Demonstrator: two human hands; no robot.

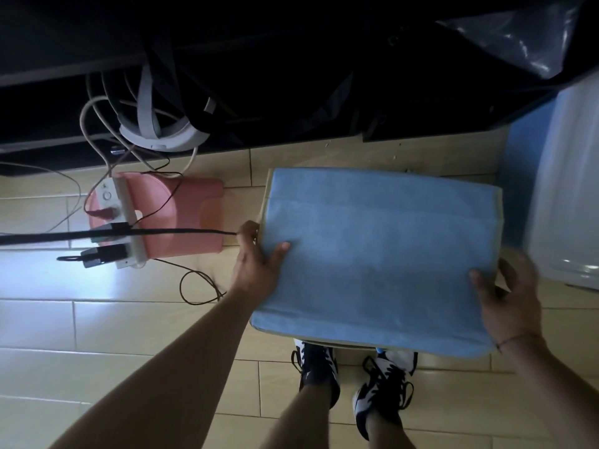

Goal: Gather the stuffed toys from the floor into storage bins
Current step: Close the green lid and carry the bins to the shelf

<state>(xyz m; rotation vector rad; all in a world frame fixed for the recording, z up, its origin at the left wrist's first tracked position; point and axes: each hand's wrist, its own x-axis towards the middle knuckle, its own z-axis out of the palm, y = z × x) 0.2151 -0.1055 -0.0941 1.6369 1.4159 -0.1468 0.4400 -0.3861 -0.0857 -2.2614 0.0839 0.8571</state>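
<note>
A flat, folded light-blue fabric storage bin (379,251) is held above the tiled floor, in front of my feet. My left hand (256,260) grips its left edge, thumb on the blue top and fingers curled round the side. Over at the near right corner, my right hand (509,299) holds the bin with the thumb on top and fingers underneath. No stuffed toy is in view.
A pink plastic stool (191,215) lies on the floor to the left with a white power strip (124,218) and plugged cables on it. Dark furniture (259,76) with tangled cords fills the back. A white plastic container (570,189) stands at the right. My shoes (353,371) are below.
</note>
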